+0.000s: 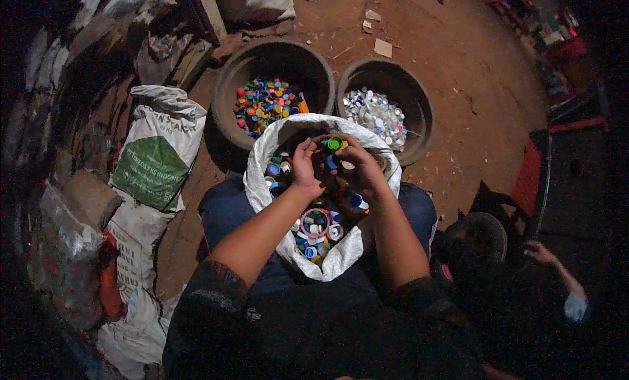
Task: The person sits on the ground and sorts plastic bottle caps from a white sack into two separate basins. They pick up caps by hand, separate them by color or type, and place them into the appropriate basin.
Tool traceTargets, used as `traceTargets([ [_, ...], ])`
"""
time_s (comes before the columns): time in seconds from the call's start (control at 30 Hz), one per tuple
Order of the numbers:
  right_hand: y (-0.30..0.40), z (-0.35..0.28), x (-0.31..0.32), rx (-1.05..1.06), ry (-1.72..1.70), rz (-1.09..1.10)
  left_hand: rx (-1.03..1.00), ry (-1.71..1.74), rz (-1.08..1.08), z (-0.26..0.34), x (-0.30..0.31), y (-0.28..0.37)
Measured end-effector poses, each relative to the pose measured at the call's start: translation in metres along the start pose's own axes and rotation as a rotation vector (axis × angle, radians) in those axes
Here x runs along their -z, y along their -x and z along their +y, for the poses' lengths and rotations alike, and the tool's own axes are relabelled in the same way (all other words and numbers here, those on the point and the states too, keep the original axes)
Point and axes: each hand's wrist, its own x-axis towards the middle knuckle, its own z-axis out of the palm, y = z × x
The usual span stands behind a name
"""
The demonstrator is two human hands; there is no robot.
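A white woven sack (256, 159) with a rolled rim stands between the knees, full of mixed plastic bottle caps (314, 242). Inside its mouth, my left hand (307, 168) is cupped, palm turned inward, fingers raised; whether it touches any cap is unclear. Opposite it, my right hand (361, 161) curls around a few caps, among them a green cap (334, 143) and a yellow one by the fingers. A blue cap (331, 162) shows between the hands. A pink ring (314, 223) lies on the caps nearer my body.
Beyond the sack stand a round dark tub (221, 92) with coloured caps and another tub (426, 105) with white and clear caps. Filled sacks (157, 154) lie at left. Another person's hand (540, 253) and arm show at lower right, near a red-edged object.
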Motion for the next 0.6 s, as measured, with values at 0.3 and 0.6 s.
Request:
traceTargets([
  [0.3,0.007,-0.007,0.004,0.003,0.096,-0.072,0.028,0.037,0.005,-0.002,0.007,-0.008],
  [0.6,0.008,-0.007,-0.002,-0.005,0.129,-0.049,-0.067,0.076,0.016,-0.003,0.008,-0.009],
])
